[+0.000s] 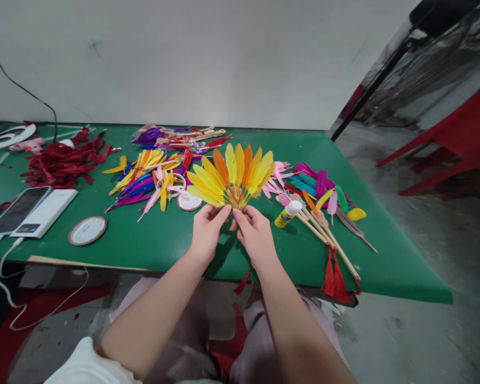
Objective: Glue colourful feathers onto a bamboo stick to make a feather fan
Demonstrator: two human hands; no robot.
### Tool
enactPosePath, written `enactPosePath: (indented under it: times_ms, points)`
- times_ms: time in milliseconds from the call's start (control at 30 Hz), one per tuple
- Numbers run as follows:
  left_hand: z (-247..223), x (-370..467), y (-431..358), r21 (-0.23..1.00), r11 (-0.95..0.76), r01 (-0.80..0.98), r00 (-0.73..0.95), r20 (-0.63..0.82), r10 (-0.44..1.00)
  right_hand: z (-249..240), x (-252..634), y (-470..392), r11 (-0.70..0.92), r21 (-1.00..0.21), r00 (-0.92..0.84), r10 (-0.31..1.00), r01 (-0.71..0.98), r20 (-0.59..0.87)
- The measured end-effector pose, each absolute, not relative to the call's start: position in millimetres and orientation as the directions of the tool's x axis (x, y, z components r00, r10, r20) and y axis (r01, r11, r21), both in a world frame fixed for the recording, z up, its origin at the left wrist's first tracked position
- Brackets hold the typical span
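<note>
Both of my hands grip a feather fan of yellow and orange feathers spread in a half circle above the table. My left hand pinches its base from the left, thumb on top. Close beside it, my right hand pinches the same base from the right. A red tassel hangs below my hands; the fan's handle is hidden by them. To the right of the fan stands a yellow glue stick with a white cap. Just left of the fan lies a small round white disc.
On the green table lie dark red feathers, mixed coloured feathers, a phone, a white power bank with cables and a round lid. At the right, wooden sticks with red tassels reach the front edge.
</note>
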State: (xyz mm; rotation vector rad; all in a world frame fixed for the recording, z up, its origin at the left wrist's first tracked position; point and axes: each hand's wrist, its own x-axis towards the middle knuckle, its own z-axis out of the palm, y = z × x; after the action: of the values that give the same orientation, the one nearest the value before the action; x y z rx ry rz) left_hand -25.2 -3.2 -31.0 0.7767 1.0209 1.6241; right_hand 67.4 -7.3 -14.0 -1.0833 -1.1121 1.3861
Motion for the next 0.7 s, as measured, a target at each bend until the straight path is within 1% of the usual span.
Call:
enactPosePath:
  times_ms: [700]
  points:
    - [-32.4, -25.2, -3.2, 0.900, -0.118, -0.419, -0.266, 0.003, 0.964, -12.6, 67.7, -8.0, -0.066, -0.988, -0.064, 0.996, -0.137, -0.058]
